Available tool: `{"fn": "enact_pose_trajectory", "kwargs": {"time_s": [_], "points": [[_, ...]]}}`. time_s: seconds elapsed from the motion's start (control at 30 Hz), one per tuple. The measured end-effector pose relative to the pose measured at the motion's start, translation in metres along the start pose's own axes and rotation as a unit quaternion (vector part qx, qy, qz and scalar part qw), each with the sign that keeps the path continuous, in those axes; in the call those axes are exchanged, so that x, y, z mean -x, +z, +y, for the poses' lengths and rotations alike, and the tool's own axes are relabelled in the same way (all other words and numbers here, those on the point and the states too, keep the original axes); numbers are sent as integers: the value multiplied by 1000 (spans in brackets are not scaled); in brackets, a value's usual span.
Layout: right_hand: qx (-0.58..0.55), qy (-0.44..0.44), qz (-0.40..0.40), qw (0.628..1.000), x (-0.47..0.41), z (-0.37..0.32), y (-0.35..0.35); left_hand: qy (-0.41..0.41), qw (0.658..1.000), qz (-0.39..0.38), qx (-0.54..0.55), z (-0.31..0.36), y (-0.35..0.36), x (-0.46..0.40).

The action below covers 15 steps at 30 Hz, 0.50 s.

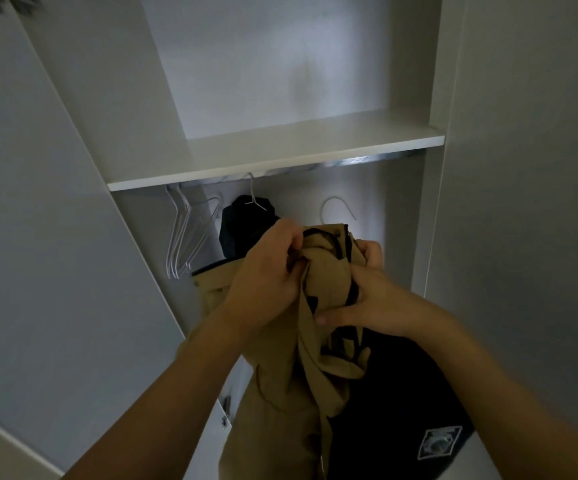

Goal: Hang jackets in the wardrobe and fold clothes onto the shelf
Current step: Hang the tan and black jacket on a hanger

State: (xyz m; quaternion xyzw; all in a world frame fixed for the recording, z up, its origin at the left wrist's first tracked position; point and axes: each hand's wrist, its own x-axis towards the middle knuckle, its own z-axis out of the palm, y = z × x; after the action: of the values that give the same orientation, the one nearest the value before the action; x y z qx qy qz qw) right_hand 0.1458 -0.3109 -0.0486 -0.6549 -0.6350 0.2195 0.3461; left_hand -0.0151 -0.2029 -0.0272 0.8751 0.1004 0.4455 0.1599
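A tan jacket (318, 355) with a black lining hangs from my two hands in front of the open wardrobe. My left hand (266, 271) grips its bunched collar on the left side. My right hand (367, 299) clutches the fabric on the right, thumb pressed across the front. The white hook of a hanger (336, 206) pokes up above the collar, below the rail and apart from it. A dark jacket (246, 226) hangs on a white hanger from the metal rail (349, 161) behind my left hand.
A white shelf (273, 157) spans the wardrobe just above the rail. Several bare white wire hangers (187, 233) hang at the rail's left end. White wardrobe side panels stand to the left and right. A small metal fitting (225, 410) sits low on the left panel.
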Motion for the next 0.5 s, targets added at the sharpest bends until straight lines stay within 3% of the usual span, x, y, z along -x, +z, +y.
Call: {"fn": "enact_pose_trajectory", "kwargs": {"time_s": [0.13,0.2,0.27,0.3,0.33,0.4,0.43,0.5], "points": [[-99,-1,131,986,-8,6,6,-11,999,14,-30,4,-2,-3],[-115,16,180,977,-14,10,8,-20,998,-16,-52,-7,-4,18],[-117,40,222,967,-18,16,10,-98,990,-73,-72,-29,1,48],[-118,45,243,962,-19,19,10,-201,975,-89,-29,-41,7,58],[-120,45,261,957,-19,22,11,-335,937,-91,44,-55,13,65],[-126,31,282,951,-19,26,12,-568,808,-90,129,-78,30,76],[-134,20,287,948,-18,27,13,-601,783,-93,129,-87,36,87],[-148,6,300,942,-17,29,15,-622,765,-101,129,-94,46,106]]}}
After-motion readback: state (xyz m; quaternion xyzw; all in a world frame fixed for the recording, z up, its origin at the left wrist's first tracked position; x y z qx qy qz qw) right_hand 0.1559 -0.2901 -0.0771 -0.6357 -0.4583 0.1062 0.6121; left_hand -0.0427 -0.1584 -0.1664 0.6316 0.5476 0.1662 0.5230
